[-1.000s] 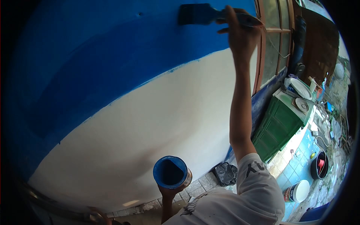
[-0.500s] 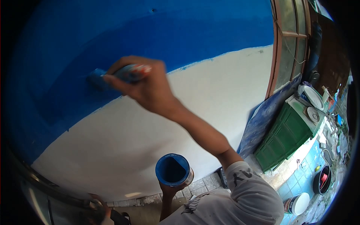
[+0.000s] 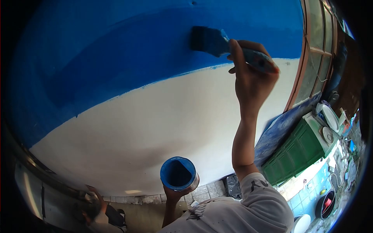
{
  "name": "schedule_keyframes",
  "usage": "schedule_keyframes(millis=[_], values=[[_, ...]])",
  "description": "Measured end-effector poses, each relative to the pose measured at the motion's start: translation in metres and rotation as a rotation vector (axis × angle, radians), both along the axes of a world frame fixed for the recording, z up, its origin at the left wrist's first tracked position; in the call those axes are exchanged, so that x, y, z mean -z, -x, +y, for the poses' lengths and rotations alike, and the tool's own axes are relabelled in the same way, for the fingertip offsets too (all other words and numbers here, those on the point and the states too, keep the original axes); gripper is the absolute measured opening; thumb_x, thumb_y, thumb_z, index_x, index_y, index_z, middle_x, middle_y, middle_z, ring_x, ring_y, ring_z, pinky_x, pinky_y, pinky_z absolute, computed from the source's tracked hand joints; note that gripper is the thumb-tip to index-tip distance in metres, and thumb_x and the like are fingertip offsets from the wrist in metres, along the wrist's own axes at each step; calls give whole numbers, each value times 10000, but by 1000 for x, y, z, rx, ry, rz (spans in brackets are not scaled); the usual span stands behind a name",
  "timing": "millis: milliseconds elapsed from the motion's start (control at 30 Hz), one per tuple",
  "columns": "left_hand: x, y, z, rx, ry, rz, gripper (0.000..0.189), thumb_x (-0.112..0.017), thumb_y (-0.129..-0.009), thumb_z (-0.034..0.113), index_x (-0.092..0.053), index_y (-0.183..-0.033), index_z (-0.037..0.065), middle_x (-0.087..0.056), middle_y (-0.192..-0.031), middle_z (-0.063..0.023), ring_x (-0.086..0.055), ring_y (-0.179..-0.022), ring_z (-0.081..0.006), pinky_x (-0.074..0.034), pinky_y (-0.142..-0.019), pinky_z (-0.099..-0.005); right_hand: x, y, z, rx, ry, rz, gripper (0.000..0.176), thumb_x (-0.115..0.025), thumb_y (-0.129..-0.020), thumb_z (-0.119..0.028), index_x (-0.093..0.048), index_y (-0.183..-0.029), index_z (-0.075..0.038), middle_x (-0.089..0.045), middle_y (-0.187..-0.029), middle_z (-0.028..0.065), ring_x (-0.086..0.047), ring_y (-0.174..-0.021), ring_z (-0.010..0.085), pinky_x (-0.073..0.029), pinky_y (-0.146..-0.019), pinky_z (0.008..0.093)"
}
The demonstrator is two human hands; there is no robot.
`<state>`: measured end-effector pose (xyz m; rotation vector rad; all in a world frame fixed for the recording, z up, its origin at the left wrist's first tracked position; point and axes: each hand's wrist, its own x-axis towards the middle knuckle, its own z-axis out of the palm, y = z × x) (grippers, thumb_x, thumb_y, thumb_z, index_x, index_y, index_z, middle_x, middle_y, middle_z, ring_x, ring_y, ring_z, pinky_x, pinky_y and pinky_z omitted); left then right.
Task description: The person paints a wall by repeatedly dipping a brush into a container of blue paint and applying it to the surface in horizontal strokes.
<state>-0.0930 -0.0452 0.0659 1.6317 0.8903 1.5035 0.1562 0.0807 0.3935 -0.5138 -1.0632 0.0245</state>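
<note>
My right hand [image 3: 254,77] grips the handle of a wide paintbrush [image 3: 213,42], whose dark bristles lie against the blue upper part of the wall [image 3: 128,50]. Below a curved, uneven edge the wall's lower part [image 3: 155,116] is white. Near the bottom centre my left hand [image 3: 175,194] holds a paint can [image 3: 194,179] from beneath and the side. The can's rim and inside are coated in blue.
At the lower left another person [image 3: 91,207] is low by the wall, one hand reaching toward it. On the right are a framed window [image 3: 316,35], a green cabinet [image 3: 297,153], a black tub [image 3: 325,204] and a white-lidded bucket [image 3: 302,224].
My right hand has swung to the right and upward with the brush along the blue area. The view has shifted slightly, while the can stays at nearly the same spot in my left hand.
</note>
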Motion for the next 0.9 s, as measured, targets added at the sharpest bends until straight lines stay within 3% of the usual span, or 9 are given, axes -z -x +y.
schedule_keyframes(millis=[100,200,300,500,600,800,833,867,900], values=[[36,10,7,-61,14,-32,1195,-1064,-496,208,-396,-1474,46,-578,-1395,-157,-600,-1267,-271,-497,-1086,-442,3,26,-5,31,-178,-60,95,-824,-888,-58,-745,-927,-23,-753,-839,67,-718,-709,140,-567,-657,247],[68,28,13,-156,20,-57,1167,-1064,-482,187,-435,-1453,42,-602,-1373,-148,-609,-1259,-266,-505,-1083,-443,-7,74,-5,-284,-126,-223,120,-843,-867,-103,-751,-921,-48,-734,-833,91,-697,-689,181,-551,-620,282],[58,29,6,-180,24,-39,1134,-1061,-494,179,-447,-1438,46,-604,-1368,-140,-612,-1252,-260,-509,-1080,-438,-16,112,26,-77,-532,-415,196,-810,-827,-65,-739,-1009,-76,-708,-917,96,-691,-747,209,-563,-598,325],[49,30,-15,-236,73,-109,1122,-1059,-504,177,-441,-1432,50,-604,-1356,-130,-617,-1237,-256,-514,-1074,-430,43,158,17,247,-501,-711,364,-721,-780,-86,-698,-1140,-38,-666,-1187,189,-709,-869,227,-596,-624,296],[63,41,-23,-253,76,-113,1044,-1033,-538,109,-481,-1421,41,-634,-1332,-113,-642,-1213,-248,-542,-1059,-428,67,192,13,215,-393,-744,395,-709,-784,-63,-678,-1171,11,-648,-1236,215,-716,-909,255,-619,-651,297],[63,77,-29,-248,100,1,1009,-1028,-545,114,-492,-1395,33,-647,-1301,-118,-660,-1176,-243,-560,-1030,-415,61,173,-12,-129,-297,-586,450,-741,-796,-69,-681,-1239,-24,-687,-1177,171,-747,-930,249,-637,-704,351],[57,83,-30,-245,104,-3,1009,-1028,-545,114,-492,-1395,33,-647,-1301,-118,-660,-1176,-243,-560,-1030,-415,61,161,-10,60,-327,-515,441,-739,-816,-47,-697,-1255,-57,-703,-1137,146,-755,-865,237,-628,-689,343],[50,89,-30,-224,96,-2,1008,-1031,-540,126,-495,-1388,34,-649,-1293,-116,-661,-1171,-238,-560,-1029,-413,54,154,-23,152,-201,-401,298,-789,-807,53,-763,-1098,-2,-754,-1041,173,-758,-882,270,-615,-750,332],[45,96,-31,-202,88,-1,1007,-1034,-535,137,-498,-1381,35,-650,-1285,-114,-662,-1166,-234,-560,-1028,-412,51,151,-17,265,-205,-300,291,-786,-816,76,-763,-1097,3,-751,-1040,166,-756,-875,274,-611,-732,338]])
